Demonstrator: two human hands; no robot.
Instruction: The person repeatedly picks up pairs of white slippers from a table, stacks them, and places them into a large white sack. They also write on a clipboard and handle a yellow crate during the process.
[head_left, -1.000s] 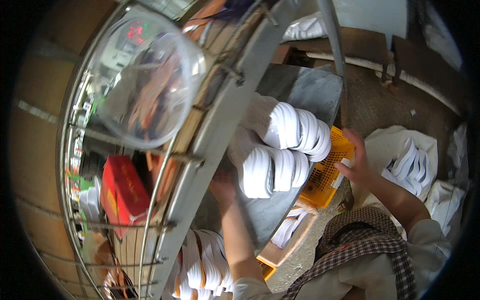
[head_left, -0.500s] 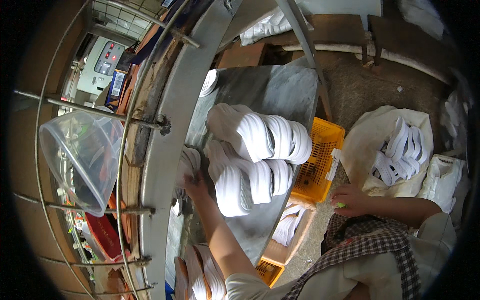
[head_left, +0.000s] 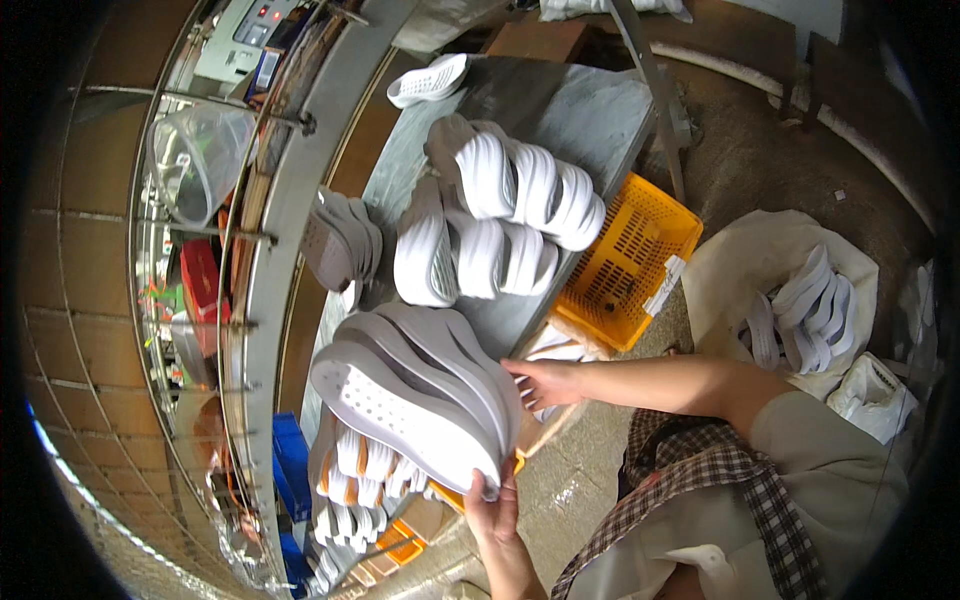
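Observation:
A fanned stack of white shoe soles (head_left: 400, 400) is held up over the near part of the grey table (head_left: 610, 105). The front sole shows a pitted inner face. My left hand (head_left: 493, 508) grips the stack's lower end, thumb against the front sole. At the right edge of the stack is my right hand (head_left: 545, 384), fingers apart and stretched towards it; whether the fingertips touch cannot be told. Just beyond, two rows of nested white soles (head_left: 460, 250) lie on the table. Another cluster of soles (head_left: 340, 240) rests along its left side.
One single sole (head_left: 428, 82) lies at the table's far end. Right of the table stands a yellow crate (head_left: 630, 260), with a white sack (head_left: 715, 270) bearing soles further right. A metal frame (head_left: 262, 300) runs along the left. More soles (head_left: 365, 470) sit at the near end.
My left hand has come back from the table's left side and now holds a stack of soles. My right hand has moved left to that stack. The view has shifted.

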